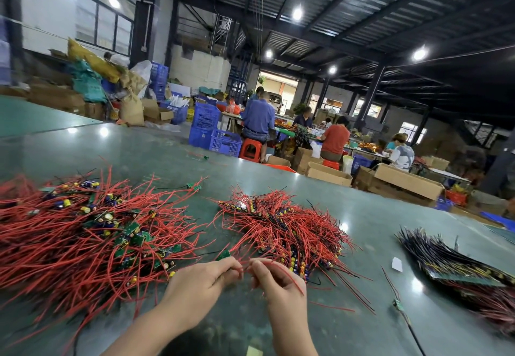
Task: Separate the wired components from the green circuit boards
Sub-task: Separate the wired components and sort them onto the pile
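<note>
Board, small and green, sits pinched in the left hand just beside the middle wire pile; the right hand pinches its red wire. Left of that pile lies a bigger heap; right, a stacked bundle. No writing is legible.

We find bare table right of centre, between the middle wire heap and right-edge board stack.

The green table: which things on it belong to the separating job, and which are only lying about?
Job:
- left hand and right hand, pinching red wires
- small green board at the left fingertips
- left wire pile
- middle wire pile
- uncut board panels

Lying about:
- white scrap
- blue crates
- cardboard boxes
</note>
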Motion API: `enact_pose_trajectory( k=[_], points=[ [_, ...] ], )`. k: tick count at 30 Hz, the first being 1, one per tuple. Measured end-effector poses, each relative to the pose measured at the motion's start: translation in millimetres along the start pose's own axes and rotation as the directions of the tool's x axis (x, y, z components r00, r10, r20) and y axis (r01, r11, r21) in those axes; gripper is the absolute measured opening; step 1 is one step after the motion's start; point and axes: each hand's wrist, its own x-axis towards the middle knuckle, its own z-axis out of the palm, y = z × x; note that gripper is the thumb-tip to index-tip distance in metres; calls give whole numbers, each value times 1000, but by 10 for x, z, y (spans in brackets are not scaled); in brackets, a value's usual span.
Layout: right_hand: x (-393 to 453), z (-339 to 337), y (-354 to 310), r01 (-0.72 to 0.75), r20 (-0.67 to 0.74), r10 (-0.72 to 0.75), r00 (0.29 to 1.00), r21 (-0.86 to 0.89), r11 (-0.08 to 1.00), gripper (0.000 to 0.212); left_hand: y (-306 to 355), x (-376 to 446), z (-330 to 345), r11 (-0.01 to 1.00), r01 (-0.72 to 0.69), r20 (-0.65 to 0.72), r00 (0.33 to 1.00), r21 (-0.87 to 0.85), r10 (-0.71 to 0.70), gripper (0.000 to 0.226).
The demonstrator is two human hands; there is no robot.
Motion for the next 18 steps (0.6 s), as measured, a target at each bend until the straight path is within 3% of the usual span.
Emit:
enact_pose_trajectory(
  k=[5, 11, 14, 18],
  points=[
    [13, 14, -10, 7, -12, -8, 1000, -30, 1000, 28, -91, 11, -15, 993, -26, -40, 999, 119, 31, 24],
    [56, -52, 73, -81, -216, 90, 972, 49, 996, 20, -125, 18, -6, 964, -3, -32, 999, 267, 12, 31],
    [78, -106, 91, -93, -273, 108, 956, 68, 993, 24, -125, 15, 39, 973, -22, -46, 998, 230, 33, 29],
    [122, -175, 111, -96, -263, 103, 959, 37, 995, 31, -76, 18, 105, 998, -53, 2, 999, 26, 53, 18]
  ],
)
